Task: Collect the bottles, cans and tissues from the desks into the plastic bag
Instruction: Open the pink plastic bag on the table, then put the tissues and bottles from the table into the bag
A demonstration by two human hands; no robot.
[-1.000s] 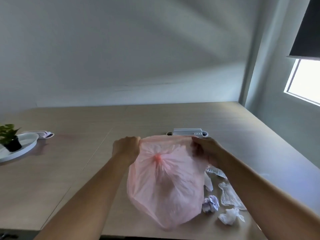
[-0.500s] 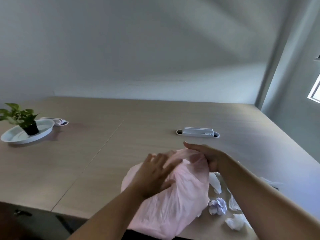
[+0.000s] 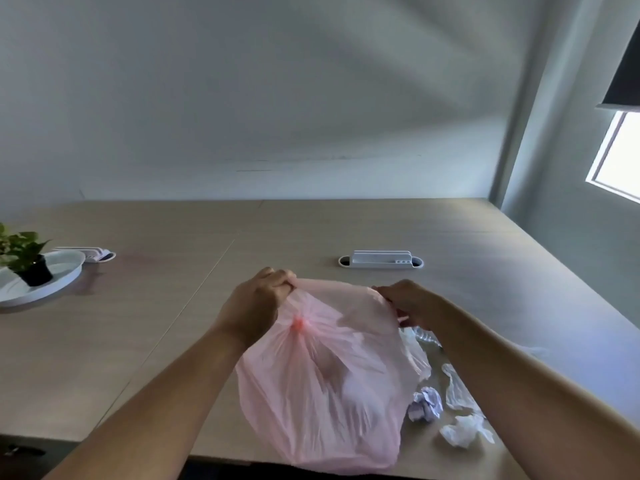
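Note:
A thin pink plastic bag [image 3: 325, 382] hangs over the near edge of the wooden desk [image 3: 173, 334]. My left hand [image 3: 258, 304] pinches its rim at the upper left, and my right hand [image 3: 408, 303] grips the rim at the upper right, so the rim is stretched between them. Crumpled tissues lie on the desk to the right of the bag: a bluish-white ball [image 3: 426, 404], a flat white one [image 3: 459, 389] and another white wad [image 3: 464, 432]. A clear plastic bottle [image 3: 424, 336] shows partly behind my right forearm.
A white cable tray [image 3: 381, 261] is set in the desk beyond the bag. At the far left a small potted plant [image 3: 26, 258] stands in a white dish [image 3: 65, 271], with a white object [image 3: 98, 253] behind it. A window [image 3: 620, 161] is at right.
My left hand lay flat on the bag half a second ago; now it pinches the rim. Both hands have lifted and spread the bag's rim apart again.

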